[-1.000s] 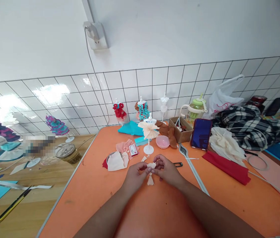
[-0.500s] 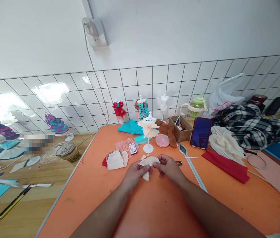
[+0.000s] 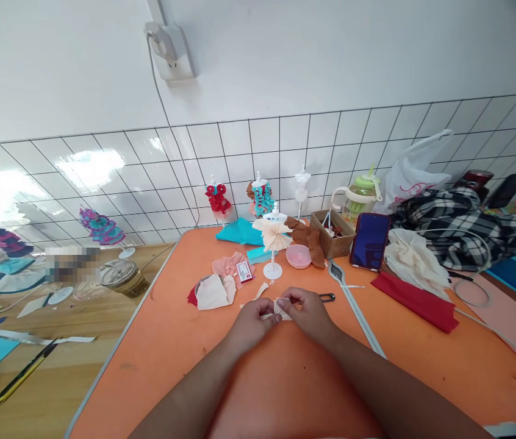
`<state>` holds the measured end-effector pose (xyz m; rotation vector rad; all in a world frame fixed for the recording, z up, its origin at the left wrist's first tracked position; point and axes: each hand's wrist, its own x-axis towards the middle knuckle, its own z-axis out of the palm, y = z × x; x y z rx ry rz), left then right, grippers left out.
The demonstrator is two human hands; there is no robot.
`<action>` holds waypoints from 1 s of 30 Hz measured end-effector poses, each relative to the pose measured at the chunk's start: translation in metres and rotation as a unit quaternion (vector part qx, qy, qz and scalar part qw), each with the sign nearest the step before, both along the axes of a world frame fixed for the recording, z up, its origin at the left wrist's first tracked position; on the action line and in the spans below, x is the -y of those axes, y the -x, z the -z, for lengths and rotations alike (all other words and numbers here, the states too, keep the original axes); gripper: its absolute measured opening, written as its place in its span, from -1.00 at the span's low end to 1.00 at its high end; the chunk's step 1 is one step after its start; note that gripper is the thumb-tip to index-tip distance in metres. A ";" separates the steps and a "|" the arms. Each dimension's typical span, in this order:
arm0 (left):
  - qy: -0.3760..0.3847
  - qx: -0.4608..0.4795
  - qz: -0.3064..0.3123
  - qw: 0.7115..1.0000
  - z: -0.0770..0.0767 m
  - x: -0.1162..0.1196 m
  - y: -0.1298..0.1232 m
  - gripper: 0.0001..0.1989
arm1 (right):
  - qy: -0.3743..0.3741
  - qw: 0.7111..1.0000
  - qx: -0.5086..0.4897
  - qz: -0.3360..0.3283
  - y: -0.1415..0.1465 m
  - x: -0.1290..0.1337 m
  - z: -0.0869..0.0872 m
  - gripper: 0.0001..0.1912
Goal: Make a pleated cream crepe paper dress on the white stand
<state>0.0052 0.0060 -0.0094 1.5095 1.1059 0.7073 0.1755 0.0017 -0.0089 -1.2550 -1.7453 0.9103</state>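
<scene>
Head view, so what are the hands holding?

— Same bit of cream cloth [image 3: 282,310], mate. Left hand [image 3: 254,323] has thumb and fingers closed on it, right hand [image 3: 309,314] is pinching it too, fingertips nearly together. It's low over the orange mat [image 3: 267,390], middle of the view

And around it, near to far?

— From the cloth: black looped tool [image 3: 328,297] just beside the right hand at 2 to 3 o'clock, cream-draped dish [image 3: 212,292] at 10, white stand with the pleated cream fan [image 3: 274,235] at 12. Pink bowl [image 3: 299,256] at 1, phone [image 3: 370,241] around 2, red cloth [image 3: 416,301] at 3

Way back?

— By the tiles, red-dressed form [image 3: 218,200] at 11, turquoise-trimmed one [image 3: 262,198] just left of 12, bare white form [image 3: 302,186] just right of 12
</scene>
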 end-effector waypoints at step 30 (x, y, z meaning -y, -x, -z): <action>0.178 0.318 -0.051 0.930 0.008 0.008 -0.015 -0.73 | -0.009 0.985 -0.084 0.150 0.006 -0.001 0.010 -0.66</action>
